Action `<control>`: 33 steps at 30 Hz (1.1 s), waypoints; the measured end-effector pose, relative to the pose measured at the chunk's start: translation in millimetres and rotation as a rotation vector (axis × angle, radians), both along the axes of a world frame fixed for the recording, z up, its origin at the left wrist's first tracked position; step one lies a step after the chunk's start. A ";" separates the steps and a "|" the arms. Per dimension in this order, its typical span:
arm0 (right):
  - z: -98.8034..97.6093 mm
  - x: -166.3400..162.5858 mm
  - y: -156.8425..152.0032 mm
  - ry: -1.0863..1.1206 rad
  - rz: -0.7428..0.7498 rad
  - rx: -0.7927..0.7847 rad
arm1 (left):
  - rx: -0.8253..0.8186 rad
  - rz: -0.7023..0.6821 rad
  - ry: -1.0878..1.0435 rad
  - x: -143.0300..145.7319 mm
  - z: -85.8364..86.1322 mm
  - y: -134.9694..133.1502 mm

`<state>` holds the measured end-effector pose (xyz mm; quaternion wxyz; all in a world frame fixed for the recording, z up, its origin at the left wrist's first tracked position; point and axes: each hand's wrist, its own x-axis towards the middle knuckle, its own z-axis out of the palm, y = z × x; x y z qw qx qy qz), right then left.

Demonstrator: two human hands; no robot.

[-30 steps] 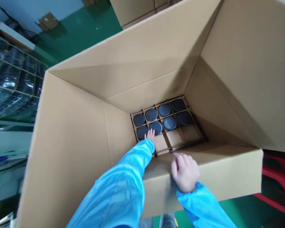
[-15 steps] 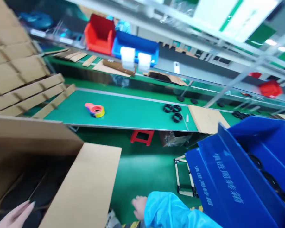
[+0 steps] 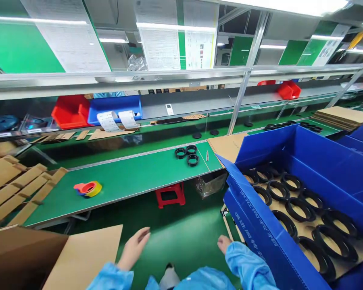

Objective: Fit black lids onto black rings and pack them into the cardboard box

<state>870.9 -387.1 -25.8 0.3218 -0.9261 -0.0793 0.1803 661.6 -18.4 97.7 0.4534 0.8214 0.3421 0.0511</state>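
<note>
Left hand (image 3: pixel 135 247), half-open and empty, hangs beside right edge of carton (image 3: pixel 87 251); right hand (image 3: pixel 224 243), closure unclear, near left edge of blue box (image 3: pixel 255 219).

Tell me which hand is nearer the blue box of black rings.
Right. The right hand is just left of the blue box, empty; the left hand is farther left, near the cardboard flap.

Green floor (image 3: pixel 181 235) (glossy), red stool (image 3: pixel 170 188) under workbench (image 3: pixel 139 169).
</note>
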 end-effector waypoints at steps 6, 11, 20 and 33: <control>-3.3 49.7 23.0 0.138 -0.227 0.208 | -0.027 -0.450 0.019 128.9 -4.5 -44.7; 2.9 77.8 35.5 0.102 -0.318 0.421 | 0.084 -0.763 0.025 237.0 -11.4 -61.2; 40.5 177.3 121.1 0.072 -0.352 0.425 | 0.234 -0.704 0.042 392.7 -12.6 10.1; 93.5 450.4 273.5 -0.071 -0.471 0.004 | 0.491 0.023 0.390 345.6 -94.1 152.0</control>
